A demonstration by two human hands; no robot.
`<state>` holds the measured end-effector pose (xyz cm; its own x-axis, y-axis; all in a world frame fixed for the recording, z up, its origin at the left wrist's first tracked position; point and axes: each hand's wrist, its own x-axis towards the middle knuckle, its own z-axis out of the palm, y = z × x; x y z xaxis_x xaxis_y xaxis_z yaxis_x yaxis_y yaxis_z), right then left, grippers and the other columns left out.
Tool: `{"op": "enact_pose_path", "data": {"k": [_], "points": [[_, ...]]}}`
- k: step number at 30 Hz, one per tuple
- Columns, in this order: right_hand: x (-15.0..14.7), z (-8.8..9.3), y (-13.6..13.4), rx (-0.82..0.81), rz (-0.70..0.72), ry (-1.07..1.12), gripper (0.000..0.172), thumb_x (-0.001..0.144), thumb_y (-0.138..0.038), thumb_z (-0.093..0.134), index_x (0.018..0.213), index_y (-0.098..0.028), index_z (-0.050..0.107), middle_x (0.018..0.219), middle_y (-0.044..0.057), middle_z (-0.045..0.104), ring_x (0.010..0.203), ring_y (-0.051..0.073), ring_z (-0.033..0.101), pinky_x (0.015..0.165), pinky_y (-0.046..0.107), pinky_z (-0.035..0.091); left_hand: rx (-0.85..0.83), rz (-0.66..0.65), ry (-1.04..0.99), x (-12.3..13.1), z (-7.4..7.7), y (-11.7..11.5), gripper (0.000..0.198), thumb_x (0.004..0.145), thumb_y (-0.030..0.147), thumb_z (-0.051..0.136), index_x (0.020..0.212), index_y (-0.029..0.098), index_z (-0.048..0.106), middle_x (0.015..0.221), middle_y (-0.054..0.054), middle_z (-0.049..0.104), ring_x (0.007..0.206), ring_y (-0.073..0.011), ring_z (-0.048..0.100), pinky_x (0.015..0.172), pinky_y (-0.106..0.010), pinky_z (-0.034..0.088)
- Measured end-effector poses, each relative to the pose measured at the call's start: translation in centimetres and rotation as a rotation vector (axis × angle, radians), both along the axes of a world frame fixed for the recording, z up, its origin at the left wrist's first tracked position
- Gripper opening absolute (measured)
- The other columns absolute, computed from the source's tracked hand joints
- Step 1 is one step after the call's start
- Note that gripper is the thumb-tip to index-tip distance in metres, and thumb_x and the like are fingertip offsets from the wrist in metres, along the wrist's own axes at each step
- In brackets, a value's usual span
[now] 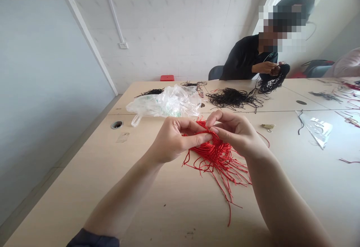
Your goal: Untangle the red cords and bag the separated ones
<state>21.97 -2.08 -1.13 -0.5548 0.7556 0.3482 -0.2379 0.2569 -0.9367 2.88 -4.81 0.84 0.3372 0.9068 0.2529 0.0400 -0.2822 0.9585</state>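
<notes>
Both of my hands meet over a heap of red cords (216,155) on the table. With thumb and fingers my left hand (180,136) pinches a braided red cord (207,130). Close against it, my right hand (233,130) grips the same cord between thumb and fingertips. The exact spot where the fingers touch is partly covered by the thumbs. Below the hands, loose cord ends fan out toward me, and one long strand reaches nearest.
A clear plastic bag (168,102) lies behind my left hand. Black cords (234,98) are piled farther back. To the right are a metal clip (267,127) and a clear plastic sheet (317,129). Across the table (135,187), a person in black (242,57) handles black cords.
</notes>
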Motion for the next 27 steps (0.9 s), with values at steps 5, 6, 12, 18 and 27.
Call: {"op": "enact_pose_path", "data": {"k": [5,6,12,18,27], "points": [[0.2,-0.1,0.13,0.043,-0.017,-0.017,0.01,0.086,-0.028,0.066,0.087,-0.019,0.063,0.073,0.0,0.059,0.058,0.009,0.054,0.05,0.022,0.041,0.018,0.0,0.012,0.07,-0.07,0.07,0.009,0.069,0.025,0.08,0.071,0.019,0.073,0.069,-0.002,0.07,0.061,-0.0125,0.061,0.057,-0.026,0.051],[0.24,-0.1,0.15,0.034,-0.015,-0.02,0.011,0.086,-0.029,0.066,0.086,-0.019,0.063,0.072,0.0,0.059,0.058,0.009,0.053,0.049,0.022,0.04,0.013,0.001,0.009,0.05,-0.12,0.1,0.01,0.069,0.026,0.08,0.071,0.019,0.074,0.069,-0.002,0.07,0.061,-0.0128,0.061,0.056,-0.027,0.051],[0.37,-0.03,0.17,-0.013,0.056,-0.07,0.015,0.085,-0.031,0.067,0.083,-0.017,0.06,0.064,-0.003,0.051,0.052,0.007,0.044,0.046,0.021,0.034,-0.02,-0.041,0.011,-0.08,-0.16,0.18,0.013,0.07,0.03,0.079,0.072,0.018,0.073,0.064,-0.002,0.066,0.059,-0.0123,0.059,0.053,-0.026,0.049],[0.19,0.29,0.08,-0.003,0.018,-0.104,0.019,0.084,-0.033,0.067,0.077,-0.017,0.059,0.061,-0.004,0.047,0.05,0.006,0.038,0.044,0.022,0.029,0.018,-0.042,0.082,-0.18,0.1,0.1,0.012,0.07,0.029,0.079,0.071,0.018,0.073,0.065,-0.002,0.066,0.06,-0.0122,0.056,0.055,-0.027,0.046],[0.43,0.79,-0.25,-0.008,0.054,-0.156,0.019,0.084,-0.033,0.067,0.078,-0.016,0.059,0.062,-0.003,0.049,0.049,0.006,0.036,0.043,0.021,0.029,-0.008,-0.056,0.168,-0.48,0.37,0.05,0.014,0.071,0.032,0.078,0.068,0.019,0.071,0.061,-0.001,0.063,0.057,-0.0132,0.055,0.051,-0.028,0.043]]}}
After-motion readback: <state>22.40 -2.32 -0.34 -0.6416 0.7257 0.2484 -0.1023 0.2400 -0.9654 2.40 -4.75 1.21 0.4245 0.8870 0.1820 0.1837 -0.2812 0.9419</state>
